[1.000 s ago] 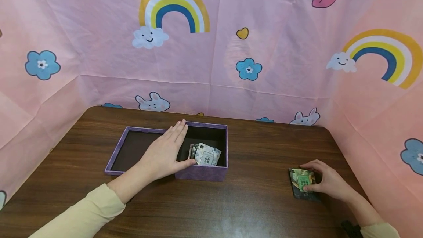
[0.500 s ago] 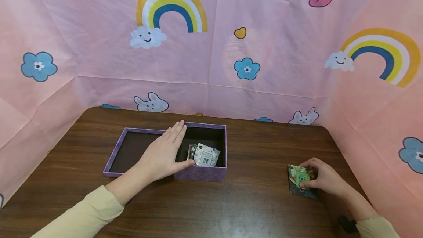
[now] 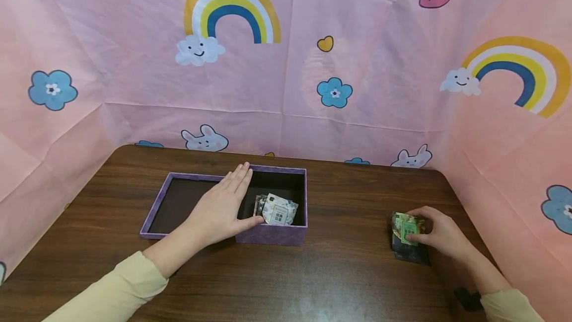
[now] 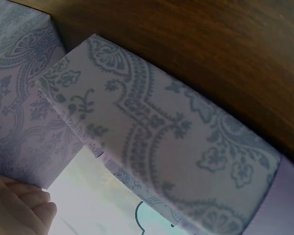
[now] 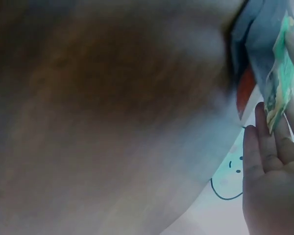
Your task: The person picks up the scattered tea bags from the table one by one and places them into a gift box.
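My right hand (image 3: 447, 235) pinches a green printed sachet (image 3: 409, 231) between thumb and fingers on the right of the table. Under and just in front of it lies a dark sachet (image 3: 411, 255); how many are stacked there I cannot tell. My left hand (image 3: 221, 207) lies with straight fingers along the left side of an open purple box (image 3: 272, 235), thumb at its near rim. Inside the box is a white patterned sachet (image 3: 279, 207), with other sachets partly hidden beneath it. In the left wrist view, the fingertips (image 4: 32, 205) touch the patterned box wall.
The purple box lid (image 3: 156, 207) lies inner side up left of the box, partly covered by my left hand. A small black object (image 3: 466, 299) sits near my right wrist. Printed pink cloth (image 3: 286, 78) hangs behind and beside the brown table (image 3: 348, 272).
My right hand has shifted the green sachet away from me, towards the back of the table, uncovering more of the dark sachet. The left hand stays at the box.
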The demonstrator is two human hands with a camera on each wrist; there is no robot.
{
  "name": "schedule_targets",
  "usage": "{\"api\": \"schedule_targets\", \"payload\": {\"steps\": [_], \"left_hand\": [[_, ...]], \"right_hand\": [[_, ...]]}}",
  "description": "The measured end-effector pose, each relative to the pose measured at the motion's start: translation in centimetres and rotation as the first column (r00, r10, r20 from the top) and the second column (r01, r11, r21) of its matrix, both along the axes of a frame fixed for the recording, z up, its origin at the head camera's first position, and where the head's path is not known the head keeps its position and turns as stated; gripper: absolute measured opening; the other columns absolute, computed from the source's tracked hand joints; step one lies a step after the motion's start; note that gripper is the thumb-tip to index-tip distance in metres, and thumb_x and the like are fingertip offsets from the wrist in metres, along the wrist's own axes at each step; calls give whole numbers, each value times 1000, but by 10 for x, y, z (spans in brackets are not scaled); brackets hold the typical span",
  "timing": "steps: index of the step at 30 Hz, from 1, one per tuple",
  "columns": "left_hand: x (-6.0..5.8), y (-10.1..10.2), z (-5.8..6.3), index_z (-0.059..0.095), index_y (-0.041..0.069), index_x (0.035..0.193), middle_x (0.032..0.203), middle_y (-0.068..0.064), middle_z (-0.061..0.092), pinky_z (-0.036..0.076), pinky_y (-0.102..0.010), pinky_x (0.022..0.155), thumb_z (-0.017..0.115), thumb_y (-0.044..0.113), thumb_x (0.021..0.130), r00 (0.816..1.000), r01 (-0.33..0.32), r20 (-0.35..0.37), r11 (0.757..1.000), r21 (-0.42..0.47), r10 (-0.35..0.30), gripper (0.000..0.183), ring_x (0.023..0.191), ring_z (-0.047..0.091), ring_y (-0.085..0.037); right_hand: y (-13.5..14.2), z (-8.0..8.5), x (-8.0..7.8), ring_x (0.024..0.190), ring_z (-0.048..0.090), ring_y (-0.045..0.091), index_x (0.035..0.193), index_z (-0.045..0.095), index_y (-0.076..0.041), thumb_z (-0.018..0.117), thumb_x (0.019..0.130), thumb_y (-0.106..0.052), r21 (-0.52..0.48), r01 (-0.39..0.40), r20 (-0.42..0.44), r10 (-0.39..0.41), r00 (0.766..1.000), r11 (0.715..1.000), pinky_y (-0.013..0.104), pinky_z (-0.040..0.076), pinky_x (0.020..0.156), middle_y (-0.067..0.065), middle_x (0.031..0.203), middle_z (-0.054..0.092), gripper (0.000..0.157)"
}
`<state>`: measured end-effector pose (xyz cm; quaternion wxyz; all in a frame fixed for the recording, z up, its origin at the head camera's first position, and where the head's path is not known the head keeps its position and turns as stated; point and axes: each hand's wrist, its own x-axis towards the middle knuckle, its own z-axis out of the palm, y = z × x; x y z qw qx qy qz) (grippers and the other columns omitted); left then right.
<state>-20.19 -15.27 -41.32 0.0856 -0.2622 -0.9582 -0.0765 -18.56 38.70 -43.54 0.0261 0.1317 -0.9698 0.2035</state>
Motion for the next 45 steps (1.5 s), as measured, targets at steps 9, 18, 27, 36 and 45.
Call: {"api": "schedule_targets", "payload": {"steps": [9, 18, 27, 36, 45], "left_hand": [[0, 0, 1, 27, -5, 165, 176, -23, 22, 28, -49, 134, 60, 76, 93, 1000, 1, -2, 1000, -2, -1, 113, 165, 23, -36], [1, 1, 3, 27, -6, 165, 175, -23, 22, 28, -49, 134, 61, 75, 93, 1000, -3, 8, 1000, -10, 3, 114, 164, 24, -36], [0, 1, 3, 28, -6, 165, 175, -24, 24, 29, -49, 133, 62, 76, 92, 1000, 5, -7, 1000, -14, -5, 114, 164, 25, -37], [0, 0, 3, 29, -7, 164, 174, -24, 24, 29, -49, 133, 62, 76, 92, 1000, 3, -10, 1000, -13, -3, 114, 164, 25, -37], [0, 0, 2, 29, -7, 164, 174, -24, 25, 29, -49, 133, 62, 75, 92, 1000, 6, -13, 1000, -14, -6, 114, 164, 26, -37]], "right_hand": [[-7, 17, -10, 79, 59, -4, 108, 78, -7, 83, 91, -9, -109, 6, -19, -9, 1000, 994, 22, 55, 64, 10, 103, 76, 17], [-26, 43, -25, 78, 65, -3, 99, 81, -15, 78, 96, -5, -157, -98, -115, 81, 990, 983, 20, 56, 66, 4, 96, 79, 11], [-56, 74, -40, 70, 65, 3, 103, 82, -10, 75, 99, -7, -195, -97, -178, 62, 982, 976, 20, 53, 59, 10, 95, 79, 8], [-99, 90, -60, 77, 61, -10, 107, 81, -3, 72, 100, -5, -276, -131, -249, 61, 967, 952, 12, 52, 66, 17, 98, 79, 11], [-143, 96, -75, 81, 59, -3, 107, 81, -3, 71, 101, -6, -333, -183, -260, 96, 961, 925, 18, 49, 73, 17, 103, 80, 12]]}}
